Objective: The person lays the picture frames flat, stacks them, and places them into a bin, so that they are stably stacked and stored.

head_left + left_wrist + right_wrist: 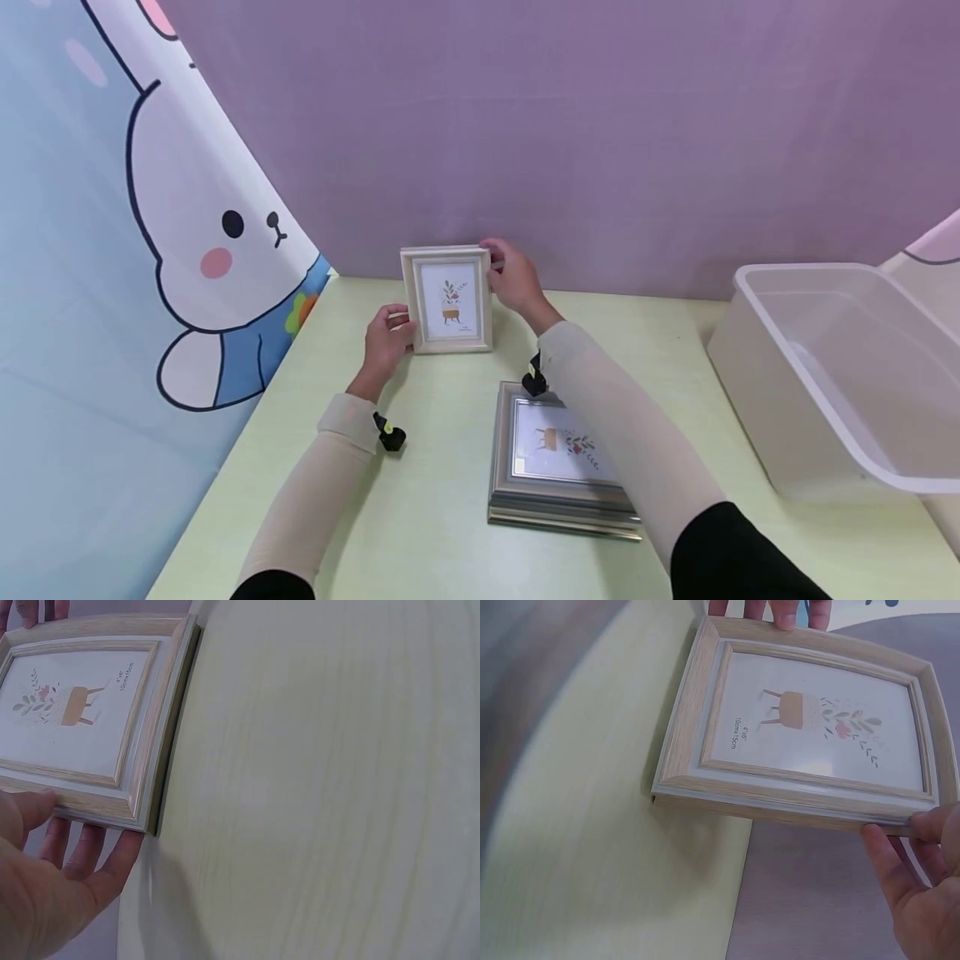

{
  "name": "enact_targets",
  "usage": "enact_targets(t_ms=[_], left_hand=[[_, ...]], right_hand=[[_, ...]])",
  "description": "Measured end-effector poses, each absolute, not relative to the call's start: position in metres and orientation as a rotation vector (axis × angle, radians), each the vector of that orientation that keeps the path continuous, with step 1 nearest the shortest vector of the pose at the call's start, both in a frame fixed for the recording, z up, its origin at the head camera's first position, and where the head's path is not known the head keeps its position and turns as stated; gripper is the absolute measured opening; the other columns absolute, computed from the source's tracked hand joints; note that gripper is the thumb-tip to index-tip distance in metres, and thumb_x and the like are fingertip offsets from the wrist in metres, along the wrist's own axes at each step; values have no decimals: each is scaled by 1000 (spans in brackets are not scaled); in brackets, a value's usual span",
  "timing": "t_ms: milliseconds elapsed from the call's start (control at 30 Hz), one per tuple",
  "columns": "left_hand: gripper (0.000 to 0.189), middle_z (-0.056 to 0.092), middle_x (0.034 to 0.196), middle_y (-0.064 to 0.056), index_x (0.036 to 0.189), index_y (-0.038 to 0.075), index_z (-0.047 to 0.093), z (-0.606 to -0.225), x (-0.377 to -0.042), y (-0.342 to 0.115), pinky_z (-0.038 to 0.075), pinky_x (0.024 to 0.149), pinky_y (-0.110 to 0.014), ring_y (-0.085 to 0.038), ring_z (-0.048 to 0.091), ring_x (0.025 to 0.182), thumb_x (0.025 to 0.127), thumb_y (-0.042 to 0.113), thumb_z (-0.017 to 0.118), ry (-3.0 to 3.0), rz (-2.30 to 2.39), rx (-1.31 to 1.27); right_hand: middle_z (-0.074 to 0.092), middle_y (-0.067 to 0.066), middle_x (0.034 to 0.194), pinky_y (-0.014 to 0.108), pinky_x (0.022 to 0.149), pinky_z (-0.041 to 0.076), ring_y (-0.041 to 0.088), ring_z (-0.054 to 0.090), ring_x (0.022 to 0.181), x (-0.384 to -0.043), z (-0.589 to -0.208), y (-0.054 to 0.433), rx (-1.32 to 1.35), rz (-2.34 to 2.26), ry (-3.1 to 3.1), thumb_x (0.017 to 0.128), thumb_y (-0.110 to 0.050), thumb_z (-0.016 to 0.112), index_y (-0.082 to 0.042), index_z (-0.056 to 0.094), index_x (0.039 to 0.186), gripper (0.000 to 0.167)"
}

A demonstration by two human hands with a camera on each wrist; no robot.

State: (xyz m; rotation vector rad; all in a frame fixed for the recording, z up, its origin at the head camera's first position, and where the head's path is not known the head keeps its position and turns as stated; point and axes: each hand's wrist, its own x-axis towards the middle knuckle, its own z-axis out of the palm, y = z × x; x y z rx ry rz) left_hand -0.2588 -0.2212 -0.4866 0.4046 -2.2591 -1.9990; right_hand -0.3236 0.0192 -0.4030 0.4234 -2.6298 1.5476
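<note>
A light wood-toned picture frame [450, 300] with a potted-plant print stands upright at the back of the table, near the purple backdrop. My left hand [386, 337] holds its left edge low down, the thumb at the front side in the left wrist view and the fingers [112, 862] along the edge and behind. At the upper right corner, my right hand [513, 279] grips the frame's edge between thumb and fingers. The back of the frame is hidden. Nearer to me lies a silver picture frame [504, 442] with a similar print turned sideways, partly covered by my right forearm.
To the right sits a deep white plastic bin [787, 400] with a rounded rim. A purple cloth backdrop [600, 150] rises behind the pale wood-grain table [420, 517]. On the left hangs a blue sheet [75, 275] with a cartoon rabbit.
</note>
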Motion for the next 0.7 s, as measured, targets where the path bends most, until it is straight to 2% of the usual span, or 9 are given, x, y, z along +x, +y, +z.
enact_targets(t_ms=[433, 567, 700], left_hand=[[35, 62, 137, -19, 134, 7, 53, -477, -257, -221, 62, 83, -47, -30, 65, 114, 99, 4, 62, -2267, -1988, 363], [35, 63, 136, -19, 133, 7, 53, -473, -257, -220, 63, 82, -46, -30, 65, 116, 99, 3, 61, -2268, -1973, 352], [35, 62, 136, -17, 133, 9, 53, -469, -258, -220, 63, 80, -39, -27, 65, 115, 100, 5, 61, -2270, -1953, 345]], right_hand=[[66, 12, 127, 30, 78, 63, 26, 66, 109, -319, -396, 25, 451, 1611, -2572, 96, 2, 57, -20, 56, 142, 51], [65, 11, 127, 30, 78, 63, 26, 66, 109, -316, -389, 27, 460, 1629, -2566, 97, 1, 58, -20, 56, 141, 50], [65, 11, 126, 30, 78, 63, 25, 67, 108, -313, -383, 29, 465, 1643, -2553, 97, 1, 60, -21, 57, 140, 48]])
